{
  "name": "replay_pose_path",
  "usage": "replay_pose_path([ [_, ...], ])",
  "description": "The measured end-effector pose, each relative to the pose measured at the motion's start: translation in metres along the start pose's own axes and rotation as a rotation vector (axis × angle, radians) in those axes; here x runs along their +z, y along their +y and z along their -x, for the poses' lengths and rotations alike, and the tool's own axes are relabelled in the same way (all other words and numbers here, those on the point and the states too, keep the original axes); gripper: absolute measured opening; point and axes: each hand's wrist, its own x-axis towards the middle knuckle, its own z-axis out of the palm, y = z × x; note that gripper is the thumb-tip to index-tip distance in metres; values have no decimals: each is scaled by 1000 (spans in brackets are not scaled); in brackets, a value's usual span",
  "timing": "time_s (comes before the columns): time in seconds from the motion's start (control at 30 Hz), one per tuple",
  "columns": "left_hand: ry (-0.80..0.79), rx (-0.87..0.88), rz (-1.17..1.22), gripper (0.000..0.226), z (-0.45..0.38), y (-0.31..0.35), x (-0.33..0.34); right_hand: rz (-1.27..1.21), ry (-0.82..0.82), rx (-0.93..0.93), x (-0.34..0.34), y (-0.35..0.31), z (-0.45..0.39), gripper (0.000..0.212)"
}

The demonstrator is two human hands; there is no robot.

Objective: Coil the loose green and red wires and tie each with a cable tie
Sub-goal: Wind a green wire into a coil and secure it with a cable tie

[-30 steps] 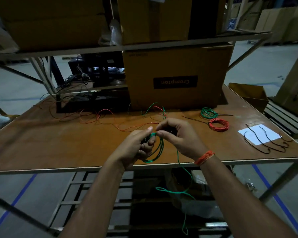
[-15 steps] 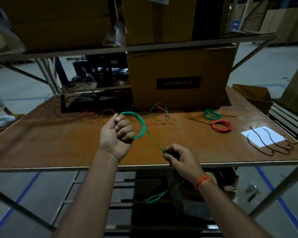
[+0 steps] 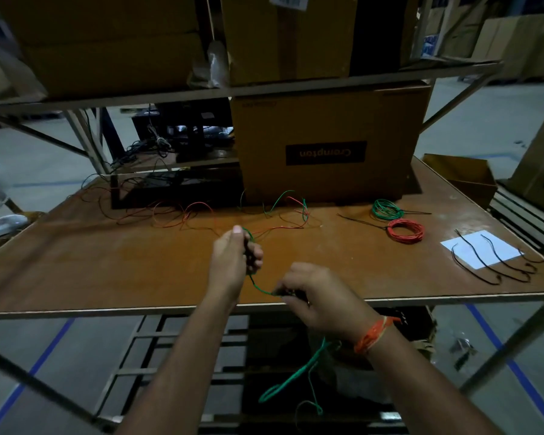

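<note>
My left hand (image 3: 234,262) grips a small coil of green wire (image 3: 258,287) above the brown table (image 3: 107,271). A short stretch of that wire runs down to my right hand (image 3: 319,296), which pinches it near the table's front edge. The free tail hangs below the table and loops there. Loose red and green wires (image 3: 274,215) lie tangled farther back. A finished green coil (image 3: 385,209) and a finished red coil (image 3: 405,230) lie at the right. Black cable ties (image 3: 490,262) rest on a white paper (image 3: 481,249).
A large cardboard box (image 3: 327,146) stands at the back of the table under a metal shelf (image 3: 264,86) with more boxes. A black frame (image 3: 170,189) with dark wires sits at the back left. A small open carton (image 3: 462,177) lies off the right edge.
My left hand has turned and drawn the green coil in, so the loop looks smaller. My right hand has slid up along the wire, closer to the left hand.
</note>
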Motion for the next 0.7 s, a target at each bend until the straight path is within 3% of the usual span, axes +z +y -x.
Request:
replay_pose_path([
  [0.2, -251, 49, -309, 40, 10, -17, 1, 92, 254, -32, -20, 5, -20, 15],
  [0.4, -539, -187, -120, 43, 14, -6, -3, -309, 192, 200, -21, 29, -30, 8],
  [0.47, -546, -199, 30, 37, 14, 0, -4, -571, 157, 282, -16, 36, -25, 9],
  [0.53, -506, -228, 209, 36, 11, 5, -6, -787, 106, 365, -10, 38, -16, 26],
  [0.63, -400, -257, 403, 36, 1, 10, -9, -942, 67, 405, 5, 41, 0, 45],
  [0.7, -311, -252, 447, 35, -7, 11, -11, -1036, 131, 401, 18, 43, 9, 42],
])
